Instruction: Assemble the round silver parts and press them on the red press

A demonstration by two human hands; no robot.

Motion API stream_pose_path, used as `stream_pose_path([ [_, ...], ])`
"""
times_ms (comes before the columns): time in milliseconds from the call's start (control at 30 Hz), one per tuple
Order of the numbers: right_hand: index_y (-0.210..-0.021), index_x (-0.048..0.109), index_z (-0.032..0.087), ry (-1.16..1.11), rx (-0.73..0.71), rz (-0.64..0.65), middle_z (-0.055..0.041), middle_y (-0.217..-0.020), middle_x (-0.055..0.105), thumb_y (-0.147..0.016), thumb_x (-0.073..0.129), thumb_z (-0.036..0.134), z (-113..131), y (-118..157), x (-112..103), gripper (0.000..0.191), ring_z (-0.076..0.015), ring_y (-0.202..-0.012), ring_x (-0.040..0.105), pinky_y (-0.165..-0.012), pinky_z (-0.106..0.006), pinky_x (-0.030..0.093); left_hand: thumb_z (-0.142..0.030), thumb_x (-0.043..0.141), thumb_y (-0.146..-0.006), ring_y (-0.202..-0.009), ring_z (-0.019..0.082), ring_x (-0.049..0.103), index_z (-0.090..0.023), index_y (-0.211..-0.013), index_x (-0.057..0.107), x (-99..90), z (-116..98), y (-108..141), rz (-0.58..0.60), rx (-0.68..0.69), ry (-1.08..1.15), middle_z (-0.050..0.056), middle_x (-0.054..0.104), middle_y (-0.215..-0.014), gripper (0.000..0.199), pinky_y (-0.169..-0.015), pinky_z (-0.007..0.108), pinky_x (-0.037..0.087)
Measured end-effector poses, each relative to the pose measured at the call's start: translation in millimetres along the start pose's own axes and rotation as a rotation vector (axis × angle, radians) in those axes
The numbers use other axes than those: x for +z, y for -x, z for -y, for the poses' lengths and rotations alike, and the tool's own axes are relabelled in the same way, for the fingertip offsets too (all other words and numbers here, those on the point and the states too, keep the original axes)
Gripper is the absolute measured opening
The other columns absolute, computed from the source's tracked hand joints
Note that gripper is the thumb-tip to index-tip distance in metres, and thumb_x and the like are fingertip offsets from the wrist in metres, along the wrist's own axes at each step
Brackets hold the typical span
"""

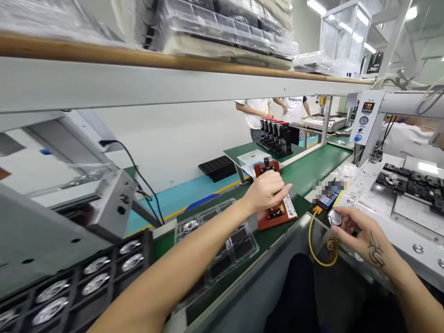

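My left hand (266,190) is closed in a fist at the upper part of a red clamp fixture (274,223), its thumb pointing right. What lies inside the fist is hidden. A white label with handwriting is on the fixture's right side. Between thumb and fingers, my right hand (360,233) pinches a small round silver metal part (335,217) with a patterned face. Under my left forearm lies a clear plastic compartment tray (255,245), with a silver ring-shaped part (190,225) in one compartment.
A black tray (74,303) of silver discs sits at lower left. Beside my right hand are a keypad device (328,199) and a yellow cable (314,247). A white machine bed (367,203) stands at right. A shelf beam (173,85) crosses overhead. People stand behind a black rack (275,138).
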State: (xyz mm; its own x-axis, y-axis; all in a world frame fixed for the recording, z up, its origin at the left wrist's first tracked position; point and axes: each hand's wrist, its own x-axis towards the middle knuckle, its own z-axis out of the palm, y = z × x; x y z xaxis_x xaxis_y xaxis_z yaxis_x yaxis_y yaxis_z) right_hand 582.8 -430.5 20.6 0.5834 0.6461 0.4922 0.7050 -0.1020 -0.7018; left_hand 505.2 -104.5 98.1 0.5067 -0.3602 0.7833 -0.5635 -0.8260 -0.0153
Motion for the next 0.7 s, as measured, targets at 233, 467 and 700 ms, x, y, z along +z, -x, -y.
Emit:
stream_pose_path([
  [233, -0.125, 0.066, 0.022, -0.091, 0.029, 0.098, -0.0006, -0.082, 0.062, -0.098, 0.071, 0.04, -3, -44, 43, 0.033, -0.0179, -0.07, 0.062, -0.065, -0.031, 0.055, -0.045, 0.046, -0.112, -0.061, 0.014, 0.058, -0.022, -0.082, 0.055, -32.5, 32, -61, -0.328, -0.536, 0.333, -0.001, 0.057, -0.068, 0.039, -0.064, 0.028, 0.048],
  [467, -0.12, 0.067, 0.02, -0.033, 0.002, 0.164, -0.0015, -0.084, 0.063, -0.096, 0.068, 0.035, -43, -62, 86, 0.028, -0.0189, -0.073, 0.061, -0.067, -0.03, 0.051, -0.048, 0.047, -0.106, -0.082, 0.02, 0.072, -0.02, -0.101, 0.067, -42.9, 54, 40, -0.134, -1.015, 0.11, 0.006, 0.075, -0.09, 0.035, -0.076, 0.032, 0.057],
  [700, -0.116, 0.067, 0.02, -0.029, -0.012, 0.216, 0.0045, -0.071, 0.054, -0.087, 0.073, 0.032, -73, -97, 133, 0.032, -0.0162, -0.063, 0.053, -0.064, -0.028, 0.045, -0.035, 0.073, -0.085, -0.055, 0.02, 0.066, -0.019, -0.079, 0.077, 45.0, 16, 130, 0.342, -1.147, 0.246, 0.001, 0.069, -0.059, 0.018, -0.055, 0.028, 0.048],
])
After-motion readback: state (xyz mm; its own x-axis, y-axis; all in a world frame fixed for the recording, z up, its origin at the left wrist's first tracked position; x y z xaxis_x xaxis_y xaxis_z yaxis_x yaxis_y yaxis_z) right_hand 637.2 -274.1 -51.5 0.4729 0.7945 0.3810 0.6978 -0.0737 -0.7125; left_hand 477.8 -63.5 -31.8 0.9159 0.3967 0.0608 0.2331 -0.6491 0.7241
